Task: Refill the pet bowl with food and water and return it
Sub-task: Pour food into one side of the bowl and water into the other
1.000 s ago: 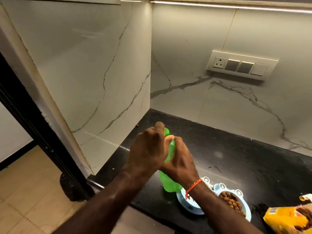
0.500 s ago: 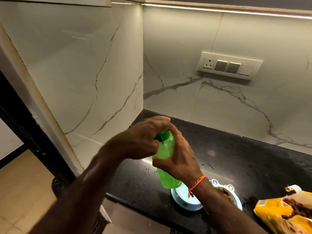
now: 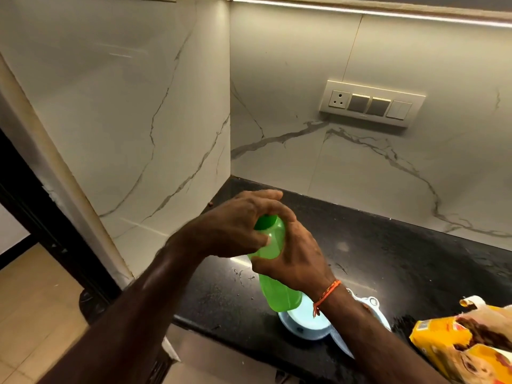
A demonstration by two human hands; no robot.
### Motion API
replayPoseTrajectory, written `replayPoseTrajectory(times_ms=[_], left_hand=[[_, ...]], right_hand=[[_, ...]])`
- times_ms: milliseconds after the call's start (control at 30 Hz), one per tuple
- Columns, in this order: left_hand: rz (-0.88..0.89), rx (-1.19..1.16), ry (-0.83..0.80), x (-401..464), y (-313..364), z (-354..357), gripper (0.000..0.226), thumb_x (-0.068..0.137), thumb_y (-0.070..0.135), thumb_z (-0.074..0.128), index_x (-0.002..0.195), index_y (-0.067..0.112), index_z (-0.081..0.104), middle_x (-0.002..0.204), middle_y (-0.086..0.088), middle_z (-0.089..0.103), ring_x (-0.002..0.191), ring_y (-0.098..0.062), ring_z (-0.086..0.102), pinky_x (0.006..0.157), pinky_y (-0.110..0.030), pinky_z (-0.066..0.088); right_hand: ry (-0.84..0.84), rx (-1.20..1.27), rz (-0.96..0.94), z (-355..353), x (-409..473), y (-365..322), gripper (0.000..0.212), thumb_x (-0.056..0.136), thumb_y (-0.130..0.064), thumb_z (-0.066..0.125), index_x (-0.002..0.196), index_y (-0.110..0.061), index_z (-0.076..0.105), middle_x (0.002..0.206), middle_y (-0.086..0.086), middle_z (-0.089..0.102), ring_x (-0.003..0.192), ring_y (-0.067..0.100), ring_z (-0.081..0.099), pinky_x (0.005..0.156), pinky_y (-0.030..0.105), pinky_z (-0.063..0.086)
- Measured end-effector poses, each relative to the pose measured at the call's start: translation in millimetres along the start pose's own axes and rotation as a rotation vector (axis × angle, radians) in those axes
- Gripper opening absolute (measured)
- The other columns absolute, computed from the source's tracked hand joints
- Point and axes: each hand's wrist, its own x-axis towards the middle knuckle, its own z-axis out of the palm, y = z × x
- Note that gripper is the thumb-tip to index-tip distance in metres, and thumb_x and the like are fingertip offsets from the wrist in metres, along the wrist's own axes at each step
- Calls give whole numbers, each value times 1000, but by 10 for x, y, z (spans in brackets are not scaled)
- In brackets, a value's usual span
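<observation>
A: Near edge first. What's sitting there?

B: Food bag (image 3: 468,347), yellow, lying open at the bottom right on the black counter (image 3: 388,259). Just left of it the bowl (image 3: 302,325), pale blue, is sitting at the counter's front edge. Right forearm is covering most of it, so can't tell what's in it.

A: Hands?

B: Both are gripping the green bottle (image 3: 279,289). Right hand (image 3: 293,259) is wrapping the body, orange thread showing on the wrist. Left hand (image 3: 238,225) is closing over the cap end, fingers curled round it. Bottle is tilting, base hanging just over the bowl.

A: Touching the bowl?

B: Can't tell.

A: Behind that?

B: Marble wall (image 3: 304,134) is meeting the counter in a corner. Switch panel (image 3: 371,103) is sitting on the wall, upper right.
</observation>
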Motion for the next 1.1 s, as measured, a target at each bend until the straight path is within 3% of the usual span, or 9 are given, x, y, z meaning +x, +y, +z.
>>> replayPoseTrajectory(times_ms=[133, 333, 433, 500, 567, 633, 733, 933, 1100], left_hand=[[-80, -9, 123, 4, 0, -78, 36, 89, 35, 75, 123, 33, 68, 107, 12, 63, 97, -8, 58, 79, -21, 49], [-468, 256, 527, 143, 59, 108, 78, 76, 94, 36, 80, 21, 62, 73, 3, 63, 70, -18, 63, 69, -33, 56], [-206, 111, 483, 136, 2, 66, 67, 80, 85, 52, 116, 29, 62, 111, 1, 65, 102, -18, 63, 85, -31, 52], [-9, -12, 115, 126, 17, -27, 71, 86, 53, 74, 149, 38, 42, 154, 2, 43, 142, -16, 40, 111, -30, 38], [68, -46, -115, 138, 49, -55, 82, 87, 23, 78, 152, 47, 34, 158, 9, 37, 142, -9, 37, 115, -29, 38], [42, -19, -96, 178, 42, -41, 73, 87, 9, 73, 146, 43, 47, 137, 13, 54, 120, -4, 52, 104, -28, 49], [-68, -16, 11, 218, 68, -61, 52, 87, 19, 76, 134, 35, 63, 108, 15, 62, 89, 1, 56, 77, -16, 49], [-414, 200, 380, 312, 147, 27, 51, 92, 69, 54, 104, 22, 70, 100, -2, 72, 86, -16, 63, 75, -30, 50], [-115, -3, -31, 304, 82, 13, 80, 81, 61, 75, 150, 36, 43, 135, 3, 52, 118, -13, 53, 98, -34, 51]], right_hand=[[-40, -94, 30, 17, -55, 51, 92, 55, -65, 80, 132, -34, 43, 110, -13, 56, 97, 10, 56, 81, 34, 54], [-68, -100, 21, -58, -52, 77, 88, 55, -66, 81, 129, -34, 46, 109, -13, 58, 96, 9, 55, 80, 27, 50], [-58, -108, 19, -136, -26, 97, 82, 54, -64, 80, 124, -34, 49, 105, -13, 60, 93, 11, 57, 78, 30, 51], [-73, -127, 12, -167, -18, 120, 82, 55, -64, 80, 124, -34, 49, 106, -12, 61, 95, 11, 57, 79, 31, 51], [-92, -140, 6, -186, -19, 145, 85, 56, -65, 80, 128, -32, 48, 108, -11, 61, 96, 12, 57, 81, 31, 51], [-98, -155, -2, -207, -30, 154, 93, 56, -66, 80, 135, -30, 46, 112, -10, 60, 99, 12, 56, 83, 28, 50], [-123, -169, 4, -222, -46, 157, 96, 57, -65, 81, 138, -29, 45, 112, -11, 56, 99, 11, 53, 84, 26, 48], [-129, -168, 0, -233, -59, 187, 87, 59, -63, 82, 131, -32, 45, 106, -14, 54, 95, 11, 52, 82, 28, 48], [-125, -153, 1, -285, -45, 248, 83, 59, -61, 82, 128, -31, 49, 106, -13, 58, 95, 12, 56, 82, 30, 50]])
